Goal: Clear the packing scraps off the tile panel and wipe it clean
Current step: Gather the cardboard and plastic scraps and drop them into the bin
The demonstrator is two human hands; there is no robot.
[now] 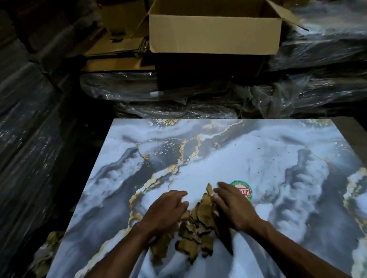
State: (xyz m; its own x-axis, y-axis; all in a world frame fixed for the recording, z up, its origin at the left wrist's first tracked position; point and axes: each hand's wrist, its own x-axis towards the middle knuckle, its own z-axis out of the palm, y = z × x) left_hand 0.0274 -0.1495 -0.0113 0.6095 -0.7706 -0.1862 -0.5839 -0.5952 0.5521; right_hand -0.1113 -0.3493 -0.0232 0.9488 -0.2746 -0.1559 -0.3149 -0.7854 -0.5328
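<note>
A large glossy tile panel with blue, grey and gold marbling lies flat in front of me. A heap of torn brown cardboard scraps sits on its near middle. My left hand rests palm down against the heap's left side, fingers loosely bent. My right hand lies against the heap's right side, fingers extended over the scraps. A round green and red sticker on the panel is half hidden by my right hand. Small dark specks dot the panel's far right area.
An open empty cardboard box stands beyond the panel on plastic-wrapped stacks. More wrapped stacks line the left side. A few brown scraps lie off the panel's near left edge. Flattened cartons sit at the back.
</note>
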